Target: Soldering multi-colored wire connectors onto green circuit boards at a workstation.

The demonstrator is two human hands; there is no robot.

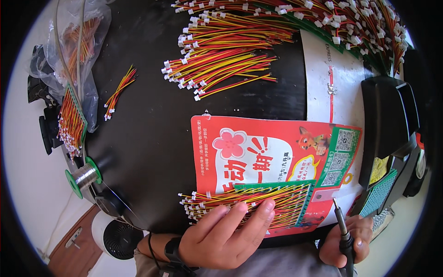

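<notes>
Sheet, red and printed (272, 127), is my landmark; it lies on the black tabletop (152, 138). On its lower part I find the green board (310, 187) with red-and-yellow wires (286, 207), their white connectors reaching past the sheet's left edge.

My left hand (226, 240) is laid over these wires from the sheet's lower edge, fingers outstretched and slightly parted; its thumb is hidden. My right hand (348, 242), beyond the sheet's lower right corner, has its fingers closed round a soldering iron (342, 222). The tip points up, near the sheet's right side and apart from the board; I cannot tell whether it touches anything.

Further wires (230, 60) lie above the sheet; a solder spool (84, 176) stands well to its left.

I judge the step in hand to be steadying or checking wires on the board between solder joints. In my judgement, the next move calls for levelling the wires without tugging the joints and keeping the hot tip clear of the left fingers.
</notes>
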